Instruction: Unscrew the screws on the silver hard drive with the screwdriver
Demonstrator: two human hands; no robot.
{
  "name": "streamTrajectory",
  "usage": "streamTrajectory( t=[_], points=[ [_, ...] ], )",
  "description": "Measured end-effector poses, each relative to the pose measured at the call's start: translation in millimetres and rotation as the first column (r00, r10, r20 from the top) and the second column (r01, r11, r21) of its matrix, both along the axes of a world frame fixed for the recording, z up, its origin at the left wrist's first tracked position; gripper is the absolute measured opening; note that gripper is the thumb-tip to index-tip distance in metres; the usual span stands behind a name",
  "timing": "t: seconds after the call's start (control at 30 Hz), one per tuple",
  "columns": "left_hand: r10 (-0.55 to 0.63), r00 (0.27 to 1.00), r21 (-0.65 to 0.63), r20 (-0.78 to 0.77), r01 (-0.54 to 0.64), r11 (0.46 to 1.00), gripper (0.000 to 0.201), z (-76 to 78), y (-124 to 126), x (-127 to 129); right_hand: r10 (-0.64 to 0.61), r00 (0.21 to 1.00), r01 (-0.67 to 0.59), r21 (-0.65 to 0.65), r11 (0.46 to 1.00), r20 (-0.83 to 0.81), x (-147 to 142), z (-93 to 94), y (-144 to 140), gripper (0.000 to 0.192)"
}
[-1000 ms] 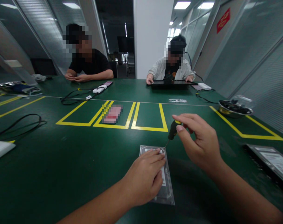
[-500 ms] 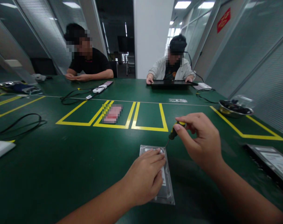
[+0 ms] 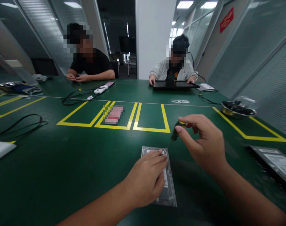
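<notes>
Two hands are at work: our left hand (image 3: 146, 180) presses flat, fingers spread, on the hard drive (image 3: 167, 191) lying on the green table (image 3: 62, 163); our right hand (image 3: 202, 142) pinches the screwdriver (image 3: 174, 133). Farther right, a metal bowl (image 3: 237, 111) holds dark parts. We cannot read the labels.

Green table (image 3: 62, 163) (yellow-taped), glass partition walls (image 3: 251, 47), white ceiling lights (image 3: 184, 5).
</notes>
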State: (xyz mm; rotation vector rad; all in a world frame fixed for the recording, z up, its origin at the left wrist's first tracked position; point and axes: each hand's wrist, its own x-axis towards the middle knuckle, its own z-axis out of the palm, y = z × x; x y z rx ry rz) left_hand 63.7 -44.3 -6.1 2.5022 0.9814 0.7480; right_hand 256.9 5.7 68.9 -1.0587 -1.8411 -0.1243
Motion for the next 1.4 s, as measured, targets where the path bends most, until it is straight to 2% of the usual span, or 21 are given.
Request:
streamTrajectory(
  t=[0.13,0.33,0.53,0.67,0.9,1.0,1.13,1.3,1.4],
  points=[
    [-0.001,1.0,0.002,0.005,0.001,1.0,0.043,-0.3,-0.1,0.3,0.017,1.0,-0.017,-0.022,1.0,-0.005,0.5,-0.3,-0.7,0.022],
    [-0.005,1.0,0.005,-0.002,0.005,1.0,0.043,0.2,-0.1,0.6,0.009,1.0,-0.009,0.029,1.0,-0.009,-0.2,-0.6,0.3,0.014],
    [-0.007,1.0,0.011,0.0,0.007,1.0,0.043,0.5,0.3,0.8,0.027,1.0,-0.027,0.008,1.0,-0.013,-0.3,-2.9,0.2,0.022],
    [-0.005,1.0,0.007,0.006,0.005,1.0,0.043,1.0,0.4,0.8,0.041,0.999,-0.041,0.049,0.998,-0.009,-1.0,-2.1,1.6,0.015],
    [-0.005,1.0,-0.002,0.015,0.005,1.0,0.043,0.2,-0.4,0.1,0.045,0.999,-0.045,-0.008,0.999,0.003,0.2,-1.0,0.5,0.024],
    [-0.004,1.0,0.0,0.023,0.004,1.0,0.042,-0.2,-0.4,0.3,0.063,0.998,-0.063,0.015,0.998,-0.006,0.4,-1.7,1.7,0.02],
    [-0.007,1.0,0.004,0.016,0.007,1.0,0.043,-1.0,0.1,0.5,0.02,1.0,-0.02,0.035,0.999,0.011,0.6,-1.7,2.0,0.016],
    [-0.002,1.0,0.006,0.005,0.002,1.0,0.043,-1.4,0.8,0.8,0.049,0.999,-0.049,0.001,0.999,0.0,0.5,-1.4,0.3,0.024],
    [-0.005,1.0,0.003,0.003,0.005,1.0,0.043,-1.0,0.5,1.0,0.06,0.998,-0.06,0.027,0.998,-0.002,-0.1,-2.2,1.3,0.019]
  ],
)
